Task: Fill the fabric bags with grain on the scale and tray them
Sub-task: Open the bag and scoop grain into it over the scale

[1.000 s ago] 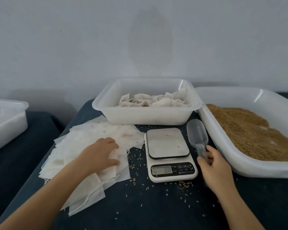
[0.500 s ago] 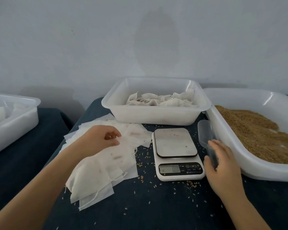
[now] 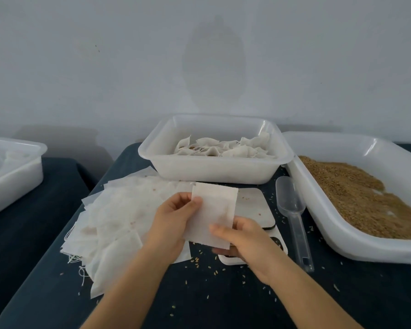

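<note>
A flat white fabric bag point(image 3: 212, 211) is held above the scale point(image 3: 254, 205), which it partly hides. My left hand point(image 3: 173, 222) pinches its upper left edge. My right hand point(image 3: 242, 238) pinches its lower right corner. A pile of empty white bags point(image 3: 119, 219) lies on the dark table to the left. The clear plastic scoop point(image 3: 293, 210) lies on the table between the scale and the big white tray of brown grain point(image 3: 356, 198). Behind the scale stands a white tray point(image 3: 214, 169) with several filled bags point(image 3: 223, 148).
Another white tub point(image 3: 12, 167) sits at the far left on a separate dark surface. Loose grains point(image 3: 199, 264) are scattered on the table around the scale. A pale wall closes off the back.
My left hand lifted one bag off the pile and brought it over the scale. My right hand let go of the scoop, which now lies on the table, and took the bag's lower corner.
</note>
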{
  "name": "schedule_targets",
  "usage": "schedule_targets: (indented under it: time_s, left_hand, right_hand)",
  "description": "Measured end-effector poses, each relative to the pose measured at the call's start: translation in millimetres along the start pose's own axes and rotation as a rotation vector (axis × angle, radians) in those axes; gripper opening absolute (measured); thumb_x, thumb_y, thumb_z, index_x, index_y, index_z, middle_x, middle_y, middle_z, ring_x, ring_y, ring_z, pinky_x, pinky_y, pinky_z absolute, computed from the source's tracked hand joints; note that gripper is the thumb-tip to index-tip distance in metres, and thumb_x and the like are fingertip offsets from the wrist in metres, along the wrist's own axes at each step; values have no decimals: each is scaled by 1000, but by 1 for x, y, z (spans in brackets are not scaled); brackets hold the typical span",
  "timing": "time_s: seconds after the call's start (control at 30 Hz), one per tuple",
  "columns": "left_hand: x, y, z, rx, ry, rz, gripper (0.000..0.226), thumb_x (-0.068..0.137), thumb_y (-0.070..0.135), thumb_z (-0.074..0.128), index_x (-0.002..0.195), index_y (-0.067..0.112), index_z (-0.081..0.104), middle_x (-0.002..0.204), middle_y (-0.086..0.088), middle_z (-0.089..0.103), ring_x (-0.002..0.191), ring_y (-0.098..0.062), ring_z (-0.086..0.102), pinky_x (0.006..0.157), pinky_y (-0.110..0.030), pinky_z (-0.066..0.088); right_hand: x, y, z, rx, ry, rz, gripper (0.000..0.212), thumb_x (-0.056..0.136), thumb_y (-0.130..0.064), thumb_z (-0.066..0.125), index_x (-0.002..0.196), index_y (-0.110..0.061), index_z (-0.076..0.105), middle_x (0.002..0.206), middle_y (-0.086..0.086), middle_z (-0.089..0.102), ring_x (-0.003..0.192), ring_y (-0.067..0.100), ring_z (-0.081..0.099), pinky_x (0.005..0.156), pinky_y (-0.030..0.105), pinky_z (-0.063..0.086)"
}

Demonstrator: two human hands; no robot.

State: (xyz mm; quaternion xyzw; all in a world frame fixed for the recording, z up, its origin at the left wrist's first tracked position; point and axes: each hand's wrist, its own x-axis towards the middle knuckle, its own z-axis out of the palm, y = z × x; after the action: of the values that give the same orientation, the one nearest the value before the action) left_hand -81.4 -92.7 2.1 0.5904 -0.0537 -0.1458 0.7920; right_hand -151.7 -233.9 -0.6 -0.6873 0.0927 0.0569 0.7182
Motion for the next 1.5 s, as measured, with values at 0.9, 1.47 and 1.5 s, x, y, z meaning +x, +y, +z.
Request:
schedule_targets:
  time_s: [0.9, 1.47, 1.5]
  left_hand:
    - [-12, -21, 10, 1099, -366, 923, 18, 85, 26, 55, 98, 22, 68, 103, 17, 60, 97, 1, 50, 84, -15, 42]
    - [-12, -1, 24, 1671, -453, 1066, 27, 80, 45, 43, 69, 29, 62, 71, 13, 52, 52, -4, 48, 47, -16, 43]
    - [-12, -3, 25, 1675, -450, 1072, 24, 78, 45, 47, 68, 28, 62, 72, 13, 53, 52, -4, 49, 46, -16, 43]
  right_hand:
    - [-2, -13, -44, -441, 42, -71, 29, 71, -34, 83, 54, -28, 60, 52, -14, 52, 49, -2, 47, 53, 12, 40]
    - [-3, 0, -33, -703, 346, -328, 23, 86, -19, 65, 81, -34, 49, 79, -9, 59, 61, 0, 58, 57, 16, 49]
    - [-3, 1, -33, -736, 331, -339, 22, 88, -21, 63, 85, -37, 49, 80, -10, 58, 64, -1, 57, 59, 15, 49]
